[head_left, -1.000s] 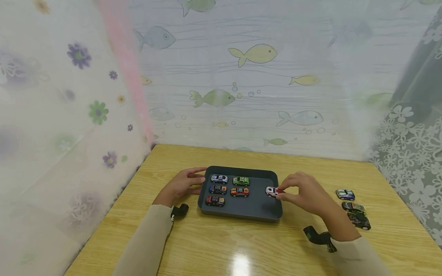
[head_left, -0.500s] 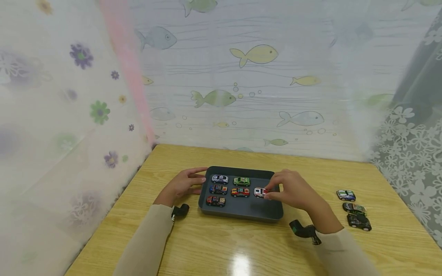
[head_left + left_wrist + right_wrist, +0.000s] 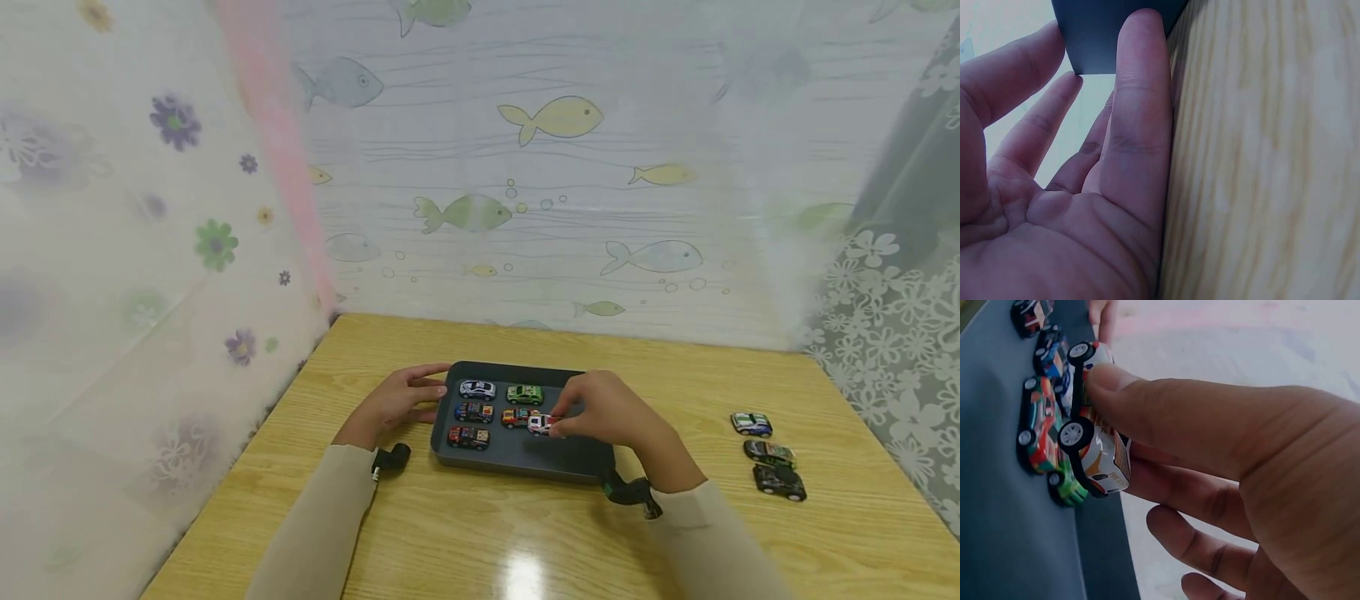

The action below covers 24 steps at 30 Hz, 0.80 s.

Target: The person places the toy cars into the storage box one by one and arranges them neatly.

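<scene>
White car [image 3: 539,425] further left over the tray [image 3: 517,458]

My right hand [image 3: 615,410] pinches the white car, further left than half a second ago; whether its wheels touch the tray I can't tell. It partly hides the red car [image 3: 512,418]. My left hand [image 3: 396,400], fingers fairly straight, touches the tray's left wall. Inside stand four more cars [image 3: 474,412]. My right hand covers the tray's far right corner. Three cars [image 3: 770,453] sit right of the tray; fish-print cloth [image 3: 450,279] hangs behind.

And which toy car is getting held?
The white-and-red car: the right-hand grip pinches it, while the other cars rest in the tray or on the table.
</scene>
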Available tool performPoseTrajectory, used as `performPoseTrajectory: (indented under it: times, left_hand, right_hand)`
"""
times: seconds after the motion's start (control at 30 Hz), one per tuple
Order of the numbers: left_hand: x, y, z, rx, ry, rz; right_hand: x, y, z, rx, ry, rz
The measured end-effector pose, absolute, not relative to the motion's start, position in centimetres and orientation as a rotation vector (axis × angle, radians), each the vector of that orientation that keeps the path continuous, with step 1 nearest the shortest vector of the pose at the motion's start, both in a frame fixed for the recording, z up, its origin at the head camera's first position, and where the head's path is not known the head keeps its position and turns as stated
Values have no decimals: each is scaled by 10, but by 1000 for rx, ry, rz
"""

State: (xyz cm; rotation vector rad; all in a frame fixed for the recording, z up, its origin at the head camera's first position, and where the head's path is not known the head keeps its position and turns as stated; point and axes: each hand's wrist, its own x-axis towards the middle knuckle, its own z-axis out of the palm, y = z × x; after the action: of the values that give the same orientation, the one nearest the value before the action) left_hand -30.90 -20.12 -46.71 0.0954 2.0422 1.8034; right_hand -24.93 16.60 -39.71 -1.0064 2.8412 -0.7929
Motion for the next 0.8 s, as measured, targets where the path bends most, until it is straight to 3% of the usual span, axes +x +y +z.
performPoseTrajectory:
  times: [0.8]
  left_hand:
    - [-309,-201,-467,112,2020,1808]
  right_hand:
    - [-251,130,-428,-688,2743,-957]
